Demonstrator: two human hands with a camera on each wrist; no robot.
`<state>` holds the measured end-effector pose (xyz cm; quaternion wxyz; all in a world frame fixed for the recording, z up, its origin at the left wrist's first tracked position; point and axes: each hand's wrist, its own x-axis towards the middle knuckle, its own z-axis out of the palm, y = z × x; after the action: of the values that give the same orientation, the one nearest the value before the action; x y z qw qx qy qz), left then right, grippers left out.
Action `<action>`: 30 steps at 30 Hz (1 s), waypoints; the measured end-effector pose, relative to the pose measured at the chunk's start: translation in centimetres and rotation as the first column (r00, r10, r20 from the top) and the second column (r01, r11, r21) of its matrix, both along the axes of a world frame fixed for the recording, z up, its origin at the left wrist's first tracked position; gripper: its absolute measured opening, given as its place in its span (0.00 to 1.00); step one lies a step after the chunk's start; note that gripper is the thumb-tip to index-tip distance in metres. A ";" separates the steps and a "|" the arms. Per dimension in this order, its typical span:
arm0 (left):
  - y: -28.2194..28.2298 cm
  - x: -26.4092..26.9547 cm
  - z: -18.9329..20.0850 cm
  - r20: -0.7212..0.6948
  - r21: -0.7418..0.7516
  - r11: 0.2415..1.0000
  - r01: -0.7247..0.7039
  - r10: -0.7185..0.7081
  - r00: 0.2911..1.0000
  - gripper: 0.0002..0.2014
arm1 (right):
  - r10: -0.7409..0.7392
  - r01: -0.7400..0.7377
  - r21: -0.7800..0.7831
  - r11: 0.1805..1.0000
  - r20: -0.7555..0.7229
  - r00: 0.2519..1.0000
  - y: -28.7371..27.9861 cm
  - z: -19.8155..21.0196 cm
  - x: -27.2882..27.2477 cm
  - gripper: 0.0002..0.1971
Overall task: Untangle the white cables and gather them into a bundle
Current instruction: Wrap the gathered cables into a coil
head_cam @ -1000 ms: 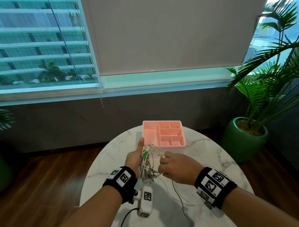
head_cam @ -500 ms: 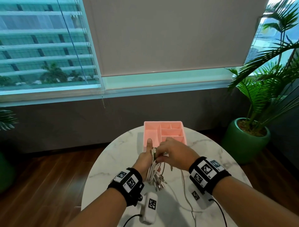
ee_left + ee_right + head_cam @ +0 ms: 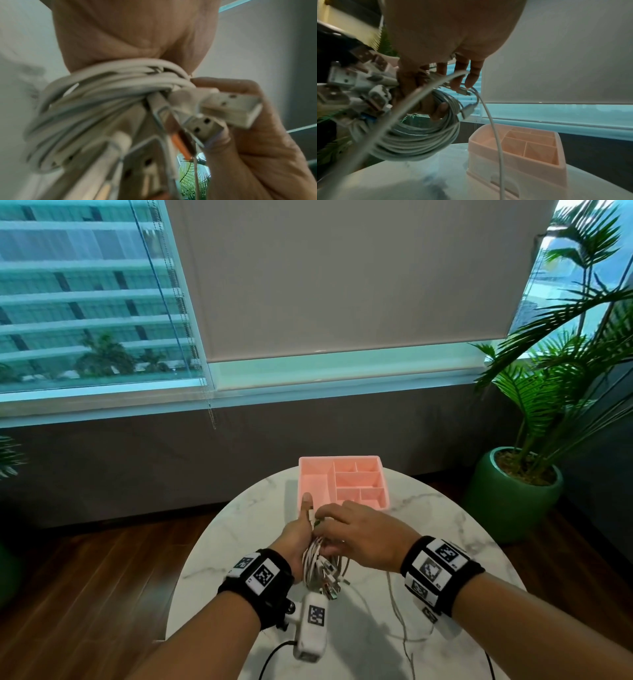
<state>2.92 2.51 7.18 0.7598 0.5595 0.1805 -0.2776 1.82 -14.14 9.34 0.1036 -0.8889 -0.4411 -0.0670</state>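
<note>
The white cables [image 3: 320,566] form a coil held upright over the marble table [image 3: 239,525]. My left hand [image 3: 298,530] grips the coil with its thumb pointing up. In the left wrist view the loops [image 3: 102,88] cross the palm, and several USB plugs [image 3: 231,108] stick out of them. My right hand [image 3: 359,535] lies over the top of the coil with its fingers curled. Seen from the right wrist, its fingertips [image 3: 471,77] pinch one loose strand [image 3: 496,135] near a small plug, and the strand hangs down to the table. A thin tail [image 3: 397,607] trails across the table below my right wrist.
A pink compartment organizer [image 3: 342,484] stands just beyond my hands at the table's far edge. A potted palm in a green pot [image 3: 513,494] stands on the floor at the right. Dark wall and window lie behind; wooden floor surrounds the round table.
My right hand has moved from the right side of the coil up over its top, taking the loose strand along. The coil looks tighter, and both hands sit closer to the organizer.
</note>
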 end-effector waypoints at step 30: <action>-1.3 -1.1 0.1 0.040 -0.047 0.993 0.110 -0.108 0.993 0.53 | -0.381 0.397 0.238 0.886 -0.113 0.918 1.9 -1.1 0.9 0.15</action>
<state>1.78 1.22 7.28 0.7603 0.5547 0.1287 -0.3126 2.69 -12.20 8.21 0.2159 -0.9400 -0.2382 -0.1146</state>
